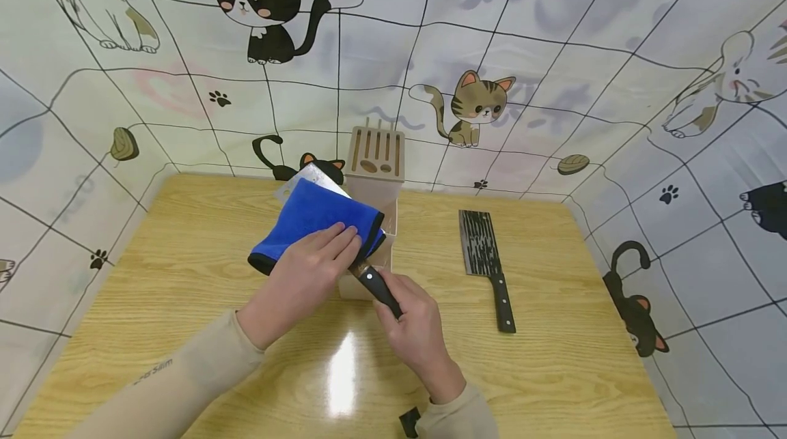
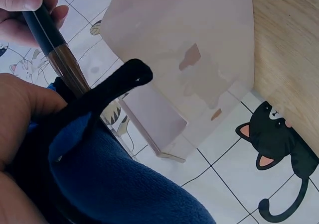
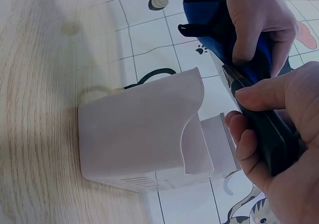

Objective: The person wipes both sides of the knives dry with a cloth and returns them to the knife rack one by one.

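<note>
Held over the table in the head view is a cleaver (image 1: 380, 291) with a black riveted handle. My right hand (image 1: 413, 326) grips that handle, thumb and fingers wrapped round it in the right wrist view. A blue cloth (image 1: 316, 210) with black edging is folded over the blade, and only the shiny far corner of the blade shows past it. My left hand (image 1: 310, 268) holds the cloth against the blade near the handle, with the thumb on one side in the right wrist view. The cloth hides most of the blade.
Just behind the hands stands a pale knife block (image 3: 139, 134) with a slotted top (image 1: 376, 152). A second cleaver (image 1: 482, 248) with a dark patterned blade lies on the wooden table (image 1: 553, 371) to the right. A small black object (image 1: 409, 421) sits by my right sleeve. Cat-print sheeting surrounds the table.
</note>
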`<state>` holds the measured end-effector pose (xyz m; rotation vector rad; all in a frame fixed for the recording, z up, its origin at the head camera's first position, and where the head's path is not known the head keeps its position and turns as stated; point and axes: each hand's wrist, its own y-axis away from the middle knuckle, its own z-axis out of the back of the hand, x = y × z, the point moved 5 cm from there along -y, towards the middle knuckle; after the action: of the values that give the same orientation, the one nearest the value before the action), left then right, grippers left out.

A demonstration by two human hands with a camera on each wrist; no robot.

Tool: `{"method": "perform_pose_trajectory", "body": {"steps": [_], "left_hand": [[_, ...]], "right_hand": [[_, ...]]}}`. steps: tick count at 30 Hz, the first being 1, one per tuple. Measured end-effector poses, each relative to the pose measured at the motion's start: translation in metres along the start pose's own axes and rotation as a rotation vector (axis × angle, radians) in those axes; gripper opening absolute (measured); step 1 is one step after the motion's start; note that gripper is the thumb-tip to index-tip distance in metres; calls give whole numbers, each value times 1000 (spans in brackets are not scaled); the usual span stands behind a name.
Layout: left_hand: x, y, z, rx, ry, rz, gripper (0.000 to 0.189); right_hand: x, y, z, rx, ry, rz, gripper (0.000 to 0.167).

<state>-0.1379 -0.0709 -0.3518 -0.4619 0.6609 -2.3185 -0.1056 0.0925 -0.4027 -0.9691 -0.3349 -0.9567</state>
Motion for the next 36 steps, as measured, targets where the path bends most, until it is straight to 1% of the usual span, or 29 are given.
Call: {"method": "perform_pose_trajectory", "body": {"steps": [4, 9, 13, 18, 22, 26, 31, 36], "left_hand": [[5, -1, 0, -14, 15, 29, 34], [17, -2, 0, -46, 16, 68, 34], [31, -2, 1, -73, 24, 99, 35], [54, 1, -1, -88, 10, 144, 32], [70, 3, -3, -100, -12, 169, 33], [82, 4, -3, -113, -10, 200, 34], [90, 5, -1, -124, 7, 235, 35], [90, 4, 2, -137, 13, 230, 36]], "right_hand": [[1, -1, 0, 3, 1, -7, 39], [2, -1, 0, 2, 4, -8, 39], [3, 0, 0, -4, 4, 9, 39], [3, 0, -1, -11, 9, 36, 39], [4, 1, -1, -9, 11, 40, 40], [4, 2, -1, -6, 7, 30, 41], [3, 3, -2, -14, -12, 29, 39], [1, 4, -1, -34, -47, 25, 38]]}}
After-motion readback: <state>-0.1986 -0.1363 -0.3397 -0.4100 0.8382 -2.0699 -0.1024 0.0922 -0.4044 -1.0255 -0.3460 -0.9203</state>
